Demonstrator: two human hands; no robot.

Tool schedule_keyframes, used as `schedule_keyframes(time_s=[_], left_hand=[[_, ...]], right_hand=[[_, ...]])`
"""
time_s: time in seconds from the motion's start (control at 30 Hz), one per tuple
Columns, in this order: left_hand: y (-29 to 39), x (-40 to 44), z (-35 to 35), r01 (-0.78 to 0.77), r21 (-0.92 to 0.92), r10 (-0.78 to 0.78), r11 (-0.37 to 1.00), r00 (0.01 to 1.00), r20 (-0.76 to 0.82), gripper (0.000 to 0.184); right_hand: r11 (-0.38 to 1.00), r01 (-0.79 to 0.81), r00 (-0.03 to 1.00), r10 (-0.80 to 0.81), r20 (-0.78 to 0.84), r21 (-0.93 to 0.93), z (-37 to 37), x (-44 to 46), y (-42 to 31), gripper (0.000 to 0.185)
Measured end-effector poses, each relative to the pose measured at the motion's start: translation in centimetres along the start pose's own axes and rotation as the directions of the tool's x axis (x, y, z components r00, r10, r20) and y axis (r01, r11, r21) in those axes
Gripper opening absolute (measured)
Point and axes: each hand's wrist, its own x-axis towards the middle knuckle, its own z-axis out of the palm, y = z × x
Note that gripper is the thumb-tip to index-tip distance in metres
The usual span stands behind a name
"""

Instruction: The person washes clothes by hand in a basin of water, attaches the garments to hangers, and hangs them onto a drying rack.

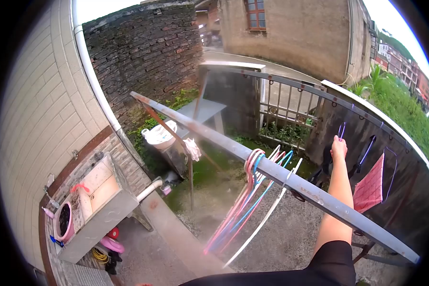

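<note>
My right hand (pixel 339 148) reaches out past the metal rail and is closed around a purple hanger (pixel 342 128) near its top. A dark garment (pixel 326 159) hangs just beside and below the hand, partly hidden by my arm. To the right, another purple hanger (pixel 367 148) carries a dark strap-like item. Farther right is a pink checked cloth (pixel 370 185) on a hanger. Closer to me, a bunch of coloured hangers (pixel 245 205) hangs from the grey rail (pixel 214 133), with a white hanger (pixel 260 226) at its right. My left hand is out of view.
A dark wall and barred gate (pixel 291 107) run behind the hangers. At left stands a concrete sink (pixel 102 221) with a pink basin (pixel 63 221). A white bucket with cloth (pixel 159 135) stands by a grey table (pixel 207 112). A small pale cloth (pixel 192 149) hangs at the rail's support.
</note>
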Motion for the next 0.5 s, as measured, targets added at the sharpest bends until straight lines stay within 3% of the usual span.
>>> schedule_keyframes(time_s=[0.03, 0.07, 0.13, 0.23, 0.27, 0.47, 0.5], left_hand=[[0.0, -0.6, 0.2, -0.031, 0.144, 0.03, 0.989, 1.0, 0.008, 0.027], [-2.3, 1.7, -0.6, -0.066, 0.324, 0.084, 0.944, 0.996, -0.042, 0.036], [1.5, -2.0, 1.2, 0.021, 0.255, 0.002, 0.967, 0.996, -0.09, 0.036], [2.1, -1.4, 1.2, -0.087, 0.371, 0.124, 0.925, 0.989, -0.077, 0.041], [1.4, 0.1, 0.8, -0.105, 0.369, 0.136, 0.923, 0.989, -0.059, 0.041], [-1.2, 4.9, -2.4, -0.272, 0.37, 0.306, 0.888, 0.951, -0.035, 0.043], [-1.8, 5.7, -3.2, -0.299, 0.347, 0.332, 0.889, 0.943, -0.036, 0.043]], right_hand=[[0.983, -0.049, 0.997, 0.037, 0.071, 0.179, 0.4, 1.0, 1.2, 0.044], [0.976, -0.078, 0.993, 0.057, 0.107, 0.205, -0.1, 1.2, 1.5, 0.044], [0.941, -0.163, 0.976, 0.109, 0.19, 0.297, -0.3, 2.2, 2.6, 0.043], [0.925, -0.134, 0.956, 0.027, 0.291, 0.355, -0.1, 5.1, 6.0, 0.045], [0.863, -0.134, 0.949, -0.031, 0.315, 0.488, -0.1, 6.0, 7.2, 0.046], [0.875, -0.053, 0.986, -0.029, 0.162, 0.481, -2.7, -5.1, 10.8, 0.054], [0.89, 0.074, 0.991, -0.116, 0.066, 0.451, -3.1, -8.7, 11.0, 0.054]])
